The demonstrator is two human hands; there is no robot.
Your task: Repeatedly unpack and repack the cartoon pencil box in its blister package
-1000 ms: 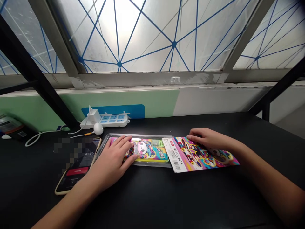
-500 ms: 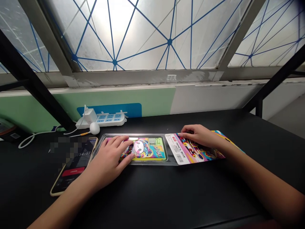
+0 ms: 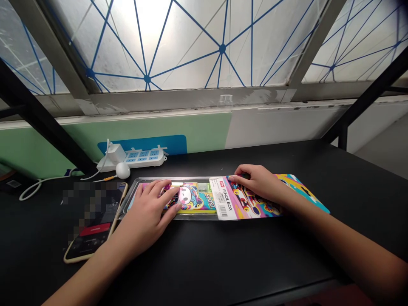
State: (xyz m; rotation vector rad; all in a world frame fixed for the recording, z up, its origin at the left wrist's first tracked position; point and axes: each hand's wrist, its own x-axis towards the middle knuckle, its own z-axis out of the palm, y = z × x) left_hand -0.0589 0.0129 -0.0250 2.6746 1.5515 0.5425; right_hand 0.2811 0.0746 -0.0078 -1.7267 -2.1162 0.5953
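A colourful pencil box (image 3: 199,199) lies in a clear plastic tray (image 3: 134,192) on the black table (image 3: 223,259). My left hand (image 3: 149,211) rests flat on the left part of the box, fingers spread. To the right, a printed card sleeve (image 3: 229,205) marked "PENCIL BOX" lies flat and overlaps the tray's right end. My right hand (image 3: 259,182) presses on top of the sleeve with fingers stretched out along it.
A smartphone (image 3: 92,231) lies left of the tray, its screen lit. Behind it sit a white power strip (image 3: 140,158) with a plugged charger, a white round object (image 3: 122,170) and a cable. A wall and slanted window close the table's far edge.
The card sleeve has slid left under my right hand and now overlaps the tray's right end. My left hand stayed on the pencil box.
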